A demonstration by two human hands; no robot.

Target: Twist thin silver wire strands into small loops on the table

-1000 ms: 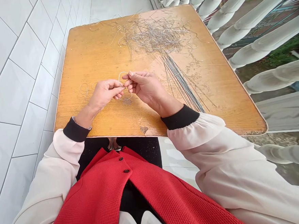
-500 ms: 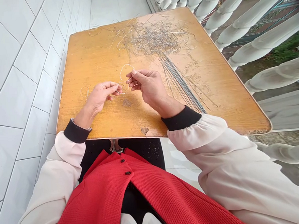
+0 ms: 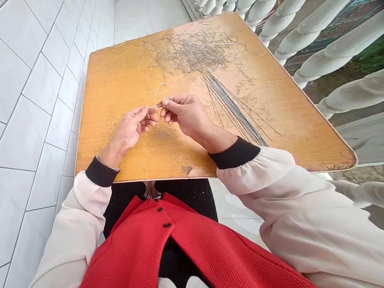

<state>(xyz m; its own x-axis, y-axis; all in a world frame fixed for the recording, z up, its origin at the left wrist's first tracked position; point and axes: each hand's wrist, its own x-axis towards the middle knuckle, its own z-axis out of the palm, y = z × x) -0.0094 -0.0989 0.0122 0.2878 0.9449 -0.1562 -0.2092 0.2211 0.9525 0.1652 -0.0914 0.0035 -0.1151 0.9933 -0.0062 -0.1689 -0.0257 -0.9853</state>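
My left hand (image 3: 132, 125) and my right hand (image 3: 186, 113) meet above the near middle of a wooden table, fingertips almost touching. Both pinch the same thin pale wire (image 3: 156, 93), which curves up in a loose arc beyond the right fingertips and bends into a small loop at the left ones. Part of the wire is hidden by the fingers. On the tabletop left of my left hand lies a small coil of thin wire (image 3: 110, 122). Beside my right wrist rests a bundle of straight grey wires (image 3: 234, 108).
A tangled heap of thin wire (image 3: 201, 51) covers the far part of the wooden table (image 3: 109, 84). A white tiled wall (image 3: 22, 116) runs along the left. A white balustrade (image 3: 317, 52) stands close on the right.
My right hand has moved left and slightly down, closing the gap to my left hand. The wire's loop between the fingers has become smaller.
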